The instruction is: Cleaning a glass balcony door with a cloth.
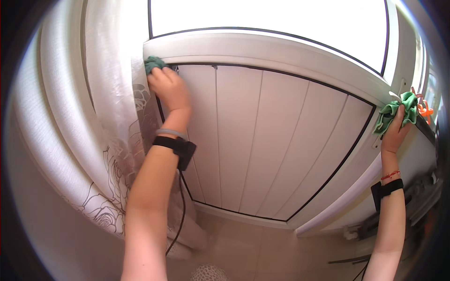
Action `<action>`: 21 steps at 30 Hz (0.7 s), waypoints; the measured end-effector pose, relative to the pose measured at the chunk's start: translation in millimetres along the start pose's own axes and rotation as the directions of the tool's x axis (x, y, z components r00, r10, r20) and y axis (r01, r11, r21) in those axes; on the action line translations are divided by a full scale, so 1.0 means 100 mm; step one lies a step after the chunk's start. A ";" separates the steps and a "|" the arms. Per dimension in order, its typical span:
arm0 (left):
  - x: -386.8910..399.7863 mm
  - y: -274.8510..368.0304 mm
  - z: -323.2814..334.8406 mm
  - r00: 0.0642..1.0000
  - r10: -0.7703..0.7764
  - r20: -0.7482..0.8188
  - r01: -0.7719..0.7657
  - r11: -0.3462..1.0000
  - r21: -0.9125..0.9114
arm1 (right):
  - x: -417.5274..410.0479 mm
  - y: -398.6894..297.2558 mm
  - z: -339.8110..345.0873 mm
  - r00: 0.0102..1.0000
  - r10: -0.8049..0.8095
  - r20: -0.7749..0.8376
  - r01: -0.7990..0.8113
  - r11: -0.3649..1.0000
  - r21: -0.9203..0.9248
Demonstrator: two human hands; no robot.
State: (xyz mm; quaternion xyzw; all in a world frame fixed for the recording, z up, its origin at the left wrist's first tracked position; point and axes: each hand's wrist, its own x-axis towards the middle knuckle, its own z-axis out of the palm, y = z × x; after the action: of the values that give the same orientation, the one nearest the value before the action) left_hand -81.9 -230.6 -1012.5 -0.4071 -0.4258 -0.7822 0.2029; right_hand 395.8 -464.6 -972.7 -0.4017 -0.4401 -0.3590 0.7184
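My left hand [171, 87] presses a dark green cloth [154, 64] against the left end of the white door frame's crossbar [246, 47], beside a sheer curtain. Below that bar is a white panel [242, 137] with vertical grooves and a black seal around it. Over at the right edge of the door, my right hand [395, 131] grips a lighter green cloth [404, 105]. This cloth is bunched in front of a white part that may be the door handle, mostly hidden. Both wrists wear black straps with a small box.
A white curtain [112, 87] with flower outlines hangs at the left. Bright glass [267, 14] fills the door above the crossbar. An orange plastic object [425, 111] is beyond my right hand. Dark blurred items [390, 217] stand low at the right. Floor tiles [239, 246] lie below.
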 end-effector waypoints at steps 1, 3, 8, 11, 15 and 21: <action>-0.10 0.11 0.04 0.996 -0.090 0.014 0.090 0.995 -0.031 | 0.01 -0.04 0.02 1.000 0.001 0.007 -0.001 1.000 0.004; -0.39 0.42 0.05 0.997 -0.059 0.059 0.055 0.997 0.060 | 0.00 -0.11 0.05 0.998 -0.059 -0.015 0.060 0.997 0.045; -1.38 1.61 0.01 0.960 0.130 0.249 -0.106 0.988 -0.110 | -0.02 -0.08 0.03 1.000 -0.013 0.026 0.012 1.000 0.016; -2.00 2.13 -0.18 0.681 0.256 0.687 -0.262 0.960 -0.098 | -0.03 -0.17 -0.01 0.997 0.039 0.064 -0.037 0.999 -0.037; -2.29 1.75 -0.20 0.489 0.798 0.352 -0.451 0.577 -0.681 | -0.03 -0.14 0.07 0.996 -0.005 0.092 0.000 0.998 0.056; -1.52 1.23 -0.10 0.949 -0.295 0.107 0.310 0.937 -0.160 | -0.01 -0.18 0.07 0.990 -0.102 0.094 0.084 0.980 0.179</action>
State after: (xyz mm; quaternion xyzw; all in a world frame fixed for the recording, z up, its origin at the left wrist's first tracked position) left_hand 84.2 -311.6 -1076.9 -0.3844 -0.4208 -0.8213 0.0261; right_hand 377.9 -465.7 -966.9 -0.3340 -0.5245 -0.3310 0.7098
